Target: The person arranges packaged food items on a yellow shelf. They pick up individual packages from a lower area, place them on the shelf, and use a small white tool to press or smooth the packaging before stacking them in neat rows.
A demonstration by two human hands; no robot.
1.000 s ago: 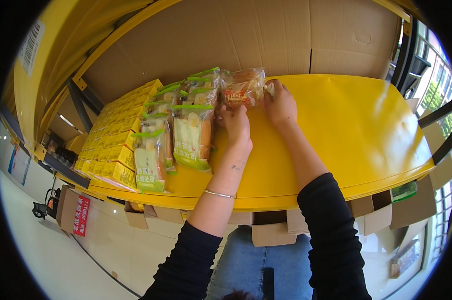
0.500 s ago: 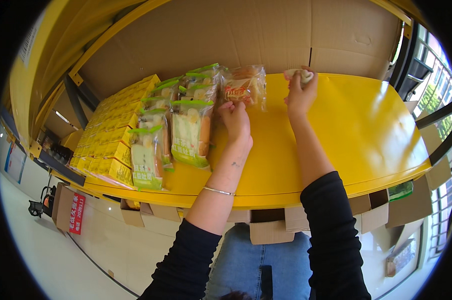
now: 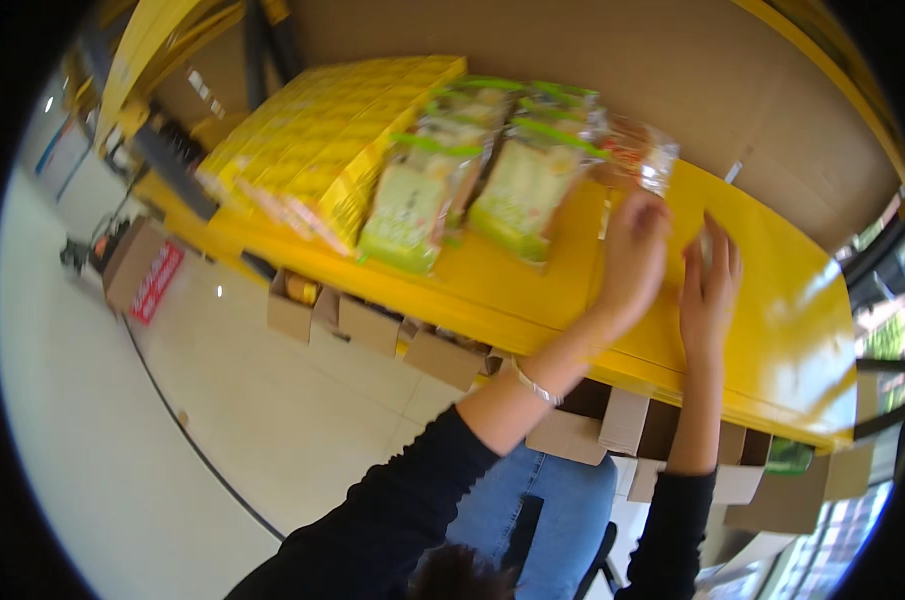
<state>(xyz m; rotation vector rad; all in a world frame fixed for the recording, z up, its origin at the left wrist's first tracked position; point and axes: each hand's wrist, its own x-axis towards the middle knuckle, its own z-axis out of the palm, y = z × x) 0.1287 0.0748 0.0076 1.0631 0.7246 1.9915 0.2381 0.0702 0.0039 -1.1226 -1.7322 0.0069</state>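
Note:
My left hand [image 3: 634,250] is over the yellow shelf, its curled fingers smeared by motion. It is just in front of a clear bread bag with red print [image 3: 644,152]; whether it touches the bag is unclear. To its right, my right hand [image 3: 710,290] is raised over the shelf with a small pale crumpled cloth [image 3: 707,248] between its fingers, mostly hidden by them. Left of my hands stand several bread packs with green edges, in two rows: a front pack [image 3: 412,200] in the left row and another front pack [image 3: 530,185] in the right row.
Small yellow boxes [image 3: 342,125] fill the left end of the yellow shelf [image 3: 787,310]. A cardboard sheet [image 3: 612,60] backs it. Open cardboard boxes [image 3: 450,358] are under the front edge. A dark metal post [image 3: 172,165] rises at the left end.
The view has turned and shifted, so the shelf now slants down to the right. My hands are closer together, the right one lower and nearer the front edge. The bread packs keep their arrangement.

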